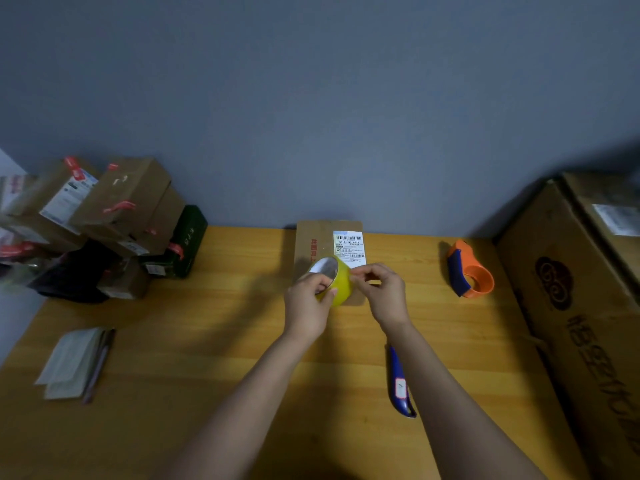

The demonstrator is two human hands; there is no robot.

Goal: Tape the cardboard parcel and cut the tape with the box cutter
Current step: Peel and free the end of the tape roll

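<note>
Far to the left of both hands, a heap of small boxes (104, 223) crowds the back corner of the wooden bench (194, 341), and nearer, folded papers with a pen (74, 363) lie flat. The left hand (306, 306) is closed around a yellow tape roll (337, 280), held up with its open core facing the camera. Just beyond and partly behind the roll and both hands lies the cardboard parcel (318, 242), flat on the bench with a white shipping label on top. The right hand (382, 292) pinches at the roll's edge with fingertips together. Below that wrist, beside the forearm, the blue box cutter (398, 379) lies untouched. Well to the right sits an orange tape dispenser (469, 271), then large cartons (575, 306).
</note>
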